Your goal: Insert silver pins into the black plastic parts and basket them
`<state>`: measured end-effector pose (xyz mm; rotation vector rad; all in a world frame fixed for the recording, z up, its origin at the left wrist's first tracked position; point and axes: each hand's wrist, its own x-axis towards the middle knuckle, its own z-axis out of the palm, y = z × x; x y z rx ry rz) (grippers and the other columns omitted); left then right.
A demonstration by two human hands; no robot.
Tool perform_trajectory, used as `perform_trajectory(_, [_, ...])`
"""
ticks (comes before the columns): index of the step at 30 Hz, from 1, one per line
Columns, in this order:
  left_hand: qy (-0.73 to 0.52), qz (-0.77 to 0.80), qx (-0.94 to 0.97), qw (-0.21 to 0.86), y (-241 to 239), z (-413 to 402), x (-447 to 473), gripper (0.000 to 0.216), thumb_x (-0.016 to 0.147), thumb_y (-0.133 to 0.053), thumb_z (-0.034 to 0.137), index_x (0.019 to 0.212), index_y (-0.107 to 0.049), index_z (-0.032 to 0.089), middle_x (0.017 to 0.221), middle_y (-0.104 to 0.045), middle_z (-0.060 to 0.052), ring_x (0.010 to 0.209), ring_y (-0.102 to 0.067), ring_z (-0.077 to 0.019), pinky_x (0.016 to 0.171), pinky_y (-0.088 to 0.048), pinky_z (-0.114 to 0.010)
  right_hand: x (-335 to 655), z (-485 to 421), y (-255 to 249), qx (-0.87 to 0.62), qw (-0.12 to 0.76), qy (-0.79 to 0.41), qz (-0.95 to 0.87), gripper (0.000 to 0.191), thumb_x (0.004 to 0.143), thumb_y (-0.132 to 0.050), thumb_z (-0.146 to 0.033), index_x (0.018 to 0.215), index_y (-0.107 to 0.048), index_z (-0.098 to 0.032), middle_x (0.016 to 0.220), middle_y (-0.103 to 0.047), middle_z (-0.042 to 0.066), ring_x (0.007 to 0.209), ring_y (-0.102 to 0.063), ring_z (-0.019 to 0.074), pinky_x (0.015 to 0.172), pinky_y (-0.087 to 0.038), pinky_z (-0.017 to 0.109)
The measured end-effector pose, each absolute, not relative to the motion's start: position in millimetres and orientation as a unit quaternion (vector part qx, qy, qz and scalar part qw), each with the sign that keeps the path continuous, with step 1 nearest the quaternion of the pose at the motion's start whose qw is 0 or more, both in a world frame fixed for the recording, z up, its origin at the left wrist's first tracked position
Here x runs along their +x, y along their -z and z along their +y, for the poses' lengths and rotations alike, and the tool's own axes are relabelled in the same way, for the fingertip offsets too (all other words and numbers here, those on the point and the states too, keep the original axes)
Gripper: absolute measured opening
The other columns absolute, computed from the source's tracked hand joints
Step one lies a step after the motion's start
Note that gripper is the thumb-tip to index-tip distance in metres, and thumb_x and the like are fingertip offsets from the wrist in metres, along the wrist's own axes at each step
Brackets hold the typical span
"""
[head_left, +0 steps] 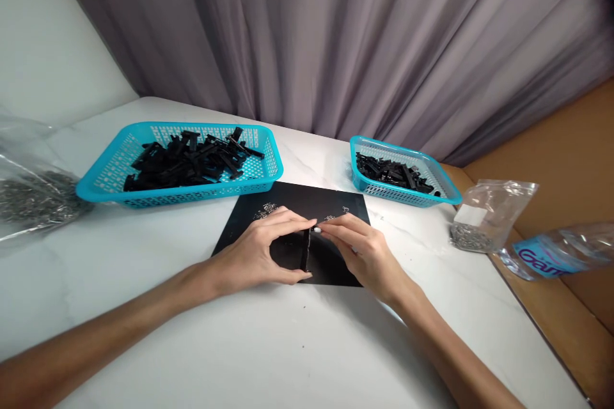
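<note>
Both hands meet over a black mat (292, 201) on the white table. My left hand (259, 249) pinches a narrow black strip (306, 250) between thumb and fingers and holds it upright on the mat. My right hand (362, 249) has its fingers pressed together at the strip's top end, gripping something small that I cannot make out. Small silvery metal bits (265, 209) lie on the mat just behind my left hand.
A large blue basket (110, 169) of black strips stands at the back left, a smaller blue basket (448, 190) of black parts at the back right. Plastic bags of metal pieces lie at the left edge (29, 195) and the right (480, 220), near a blue-labelled bag (556, 252).
</note>
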<state>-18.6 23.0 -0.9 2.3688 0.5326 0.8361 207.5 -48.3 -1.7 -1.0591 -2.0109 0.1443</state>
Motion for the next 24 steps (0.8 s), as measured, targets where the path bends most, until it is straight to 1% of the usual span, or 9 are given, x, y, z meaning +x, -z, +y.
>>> perform_trajectory(4, [-0.302,0.217,0.884,0.285,4,25,-20,0.063,0.069,-0.089,0.030,0.128,-0.068,0.022,0.113,-0.074,-0.008,0.103,-0.068,-0.0258,0.096,-0.056,-0.044,204,-46,3,-0.429,0.399,-0.047,-0.809,0.030,0.104,-0.047,-0.011,0.115,-0.073,-0.019,0.103,-0.074,0.011,0.091,-0.071,0.0200,0.077,-0.063,0.035])
perform_trajectory(9, [-0.261,0.247,0.888,0.287,5,29,-19,0.063,0.066,-0.090,0.035,0.124,-0.068,0.022,0.112,-0.073,-0.006,0.104,-0.066,-0.0257,0.096,-0.055,-0.044,203,-45,4,-0.469,0.347,-0.066,-0.810,0.030,0.104,-0.046,-0.010,0.112,-0.073,-0.018,0.103,-0.073,0.010,0.092,-0.069,0.0209,0.079,-0.063,0.036])
perform_trajectory(12, [-0.248,0.250,0.888,0.294,3,30,-17,0.059,0.065,-0.090,0.035,0.119,-0.069,0.022,0.107,-0.073,-0.004,0.100,-0.068,-0.0249,0.091,-0.055,-0.040,204,-45,7,-0.474,0.326,-0.066,-0.815,0.030,0.103,-0.045,-0.008,0.110,-0.073,-0.017,0.100,-0.073,0.011,0.091,-0.069,0.0210,0.078,-0.062,0.036])
perform_trajectory(19, [-0.236,0.266,0.883,0.305,3,31,-15,0.058,0.064,-0.090,0.037,0.116,-0.070,0.023,0.103,-0.072,-0.003,0.096,-0.068,-0.0237,0.088,-0.055,-0.038,200,-42,19,-0.476,0.320,-0.062,-0.817,0.030,0.101,-0.047,-0.004,0.110,-0.071,-0.018,0.098,-0.071,0.010,0.088,-0.068,0.0203,0.077,-0.061,0.034])
perform_trajectory(22, [-0.228,0.268,0.888,0.297,4,31,-15,0.059,0.063,-0.091,0.039,0.117,-0.069,0.024,0.103,-0.072,-0.002,0.096,-0.068,-0.0241,0.087,-0.055,-0.038,200,-42,17,-0.482,0.320,-0.082,-0.811,0.028,0.103,-0.046,-0.008,0.108,-0.071,-0.018,0.098,-0.070,0.010,0.089,-0.068,0.0204,0.078,-0.059,0.034])
perform_trajectory(24, [-0.213,0.272,0.893,0.287,3,31,-16,0.060,0.064,-0.090,0.041,0.118,-0.069,0.024,0.104,-0.073,-0.002,0.098,-0.069,-0.0250,0.089,-0.055,-0.038,201,-44,11,-0.502,0.326,-0.097,-0.795,0.023,0.104,-0.048,-0.013,0.104,-0.070,-0.018,0.097,-0.070,0.009,0.088,-0.067,0.0202,0.077,-0.058,0.034])
